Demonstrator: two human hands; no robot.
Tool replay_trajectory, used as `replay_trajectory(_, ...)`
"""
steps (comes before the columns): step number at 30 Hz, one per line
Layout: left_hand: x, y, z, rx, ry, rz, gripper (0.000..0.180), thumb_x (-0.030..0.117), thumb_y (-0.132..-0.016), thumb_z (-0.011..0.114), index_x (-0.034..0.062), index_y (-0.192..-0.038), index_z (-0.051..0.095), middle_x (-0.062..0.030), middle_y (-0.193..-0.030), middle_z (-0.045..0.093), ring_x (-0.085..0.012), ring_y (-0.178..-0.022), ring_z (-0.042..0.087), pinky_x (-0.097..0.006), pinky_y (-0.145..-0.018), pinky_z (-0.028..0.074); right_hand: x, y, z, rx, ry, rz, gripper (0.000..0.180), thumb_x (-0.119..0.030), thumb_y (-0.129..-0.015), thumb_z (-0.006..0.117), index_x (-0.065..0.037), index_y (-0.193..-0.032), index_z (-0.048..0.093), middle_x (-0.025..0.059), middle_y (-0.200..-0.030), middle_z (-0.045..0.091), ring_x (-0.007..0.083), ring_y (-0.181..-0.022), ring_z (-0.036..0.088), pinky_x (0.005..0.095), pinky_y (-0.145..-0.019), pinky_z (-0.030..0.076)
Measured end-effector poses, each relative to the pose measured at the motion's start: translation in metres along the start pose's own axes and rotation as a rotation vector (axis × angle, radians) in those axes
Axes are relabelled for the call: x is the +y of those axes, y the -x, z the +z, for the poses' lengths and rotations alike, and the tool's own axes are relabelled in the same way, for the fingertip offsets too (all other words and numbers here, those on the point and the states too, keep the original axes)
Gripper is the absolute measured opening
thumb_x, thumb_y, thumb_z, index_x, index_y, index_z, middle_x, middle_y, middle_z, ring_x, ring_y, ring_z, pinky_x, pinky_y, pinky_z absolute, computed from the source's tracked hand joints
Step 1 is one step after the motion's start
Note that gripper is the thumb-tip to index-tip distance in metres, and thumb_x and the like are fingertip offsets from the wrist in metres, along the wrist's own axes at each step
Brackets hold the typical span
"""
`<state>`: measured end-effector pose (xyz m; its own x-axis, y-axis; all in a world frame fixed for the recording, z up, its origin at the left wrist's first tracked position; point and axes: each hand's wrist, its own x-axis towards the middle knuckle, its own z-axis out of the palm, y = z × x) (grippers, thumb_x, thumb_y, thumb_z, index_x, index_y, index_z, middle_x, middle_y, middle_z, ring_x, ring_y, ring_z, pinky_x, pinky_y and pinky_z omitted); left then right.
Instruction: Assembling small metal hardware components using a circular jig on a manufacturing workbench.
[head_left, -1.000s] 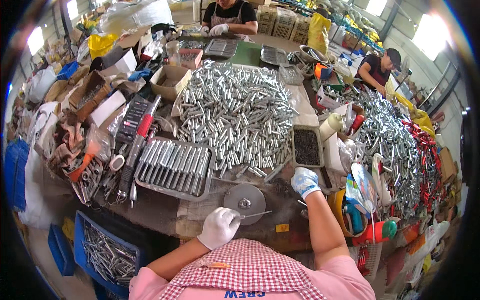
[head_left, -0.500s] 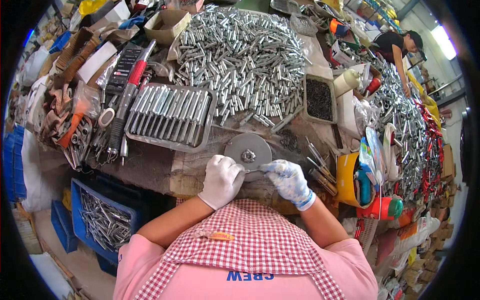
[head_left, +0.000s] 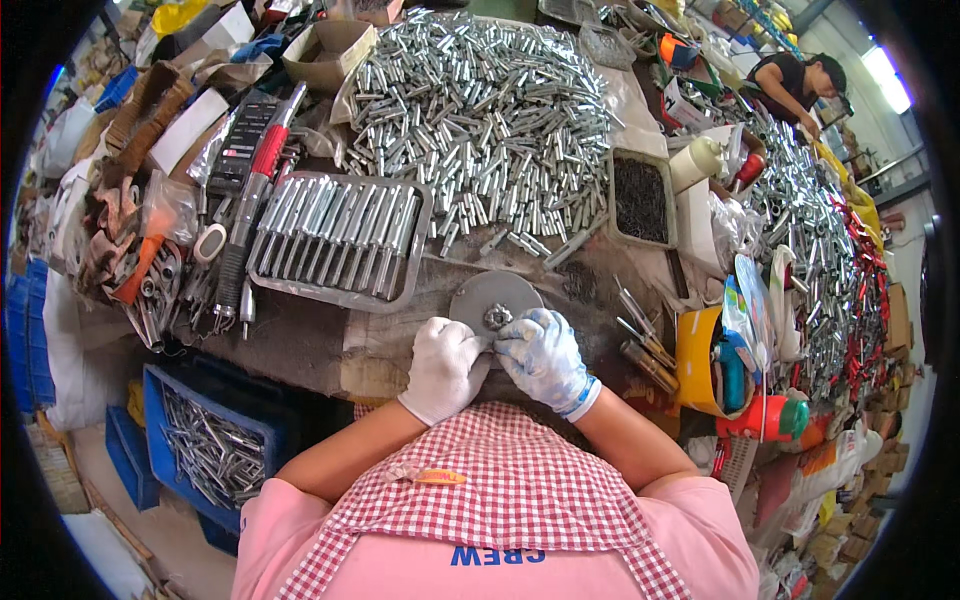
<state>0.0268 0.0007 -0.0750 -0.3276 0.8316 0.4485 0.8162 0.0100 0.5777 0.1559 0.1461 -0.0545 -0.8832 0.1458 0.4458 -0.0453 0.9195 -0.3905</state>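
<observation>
My left hand (head_left: 445,368), in a white glove, is closed at the front edge of a round grey disc (head_left: 480,293). My right hand (head_left: 545,360), in a white glove with blue patches, meets it fingertip to fingertip. Between them they pinch a thin metal piece, now almost fully covered by the fingers. A little heap of small metal parts (head_left: 497,317) rests on the middle of the disc, just beyond the right fingertips.
Behind the disc spreads a large pile of short metal tubes (head_left: 480,130). A tray of longer metal rods (head_left: 415,275) stands left, a box of dark pins (head_left: 642,200) right. A blue bin (head_left: 155,420) sits lower left. Another person (head_left: 790,85) works at far right.
My right hand has moved left against my left hand, covering the thin metal piece that showed between them. At far right, the other person's arm has drawn back.
</observation>
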Motion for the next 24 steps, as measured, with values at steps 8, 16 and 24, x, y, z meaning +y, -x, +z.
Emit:
replay_trajectory(8, -0.003, 0.001, 0.009, 0.045, -0.020, 0.026, 0.018, 0.010, -0.064, 0.073, 0.0085, -0.082, 0.068, -0.0065, -0.079, 0.058, -0.0300, -0.080, 0.055, -0.042, -0.071, 0.046, -0.019, -0.034, -0.011, -0.430, 0.328, 0.000, 0.010, -0.016, -0.072, 0.061, -0.009, -0.068, 0.066, 0.0102, -0.086, 0.062, 0.0280, -0.083, 0.059, 0.0402, -0.070, 0.047)
replay_trajectory(16, -0.001, 0.000, 0.007, 0.068, -0.021, 0.031, 0.016, 0.010, -0.066, 0.072, 0.0079, -0.082, 0.069, -0.0065, -0.078, 0.059, -0.0301, -0.078, 0.055, -0.041, -0.070, 0.046, -0.023, -0.014, -0.023, -0.285, 0.181, 0.136, 0.014, -0.022, -0.074, 0.066, -0.010, -0.081, 0.069, 0.0075, -0.094, 0.062, 0.0279, -0.087, 0.058, 0.0409, -0.070, 0.046)
replay_trajectory(24, -0.001, -0.002, 0.004, 0.038, -0.018, 0.018, 0.015, 0.006, -0.067, 0.071, 0.0063, -0.082, 0.068, -0.0084, -0.081, 0.060, -0.0295, -0.081, 0.056, -0.041, -0.072, 0.046, -0.026, 0.005, -0.011, -0.226, 0.124, 0.132, 0.019, -0.022, -0.076, 0.068, -0.011, -0.092, 0.072, 0.0029, -0.104, 0.064, 0.0256, -0.097, 0.057, 0.0397, -0.080, 0.046)
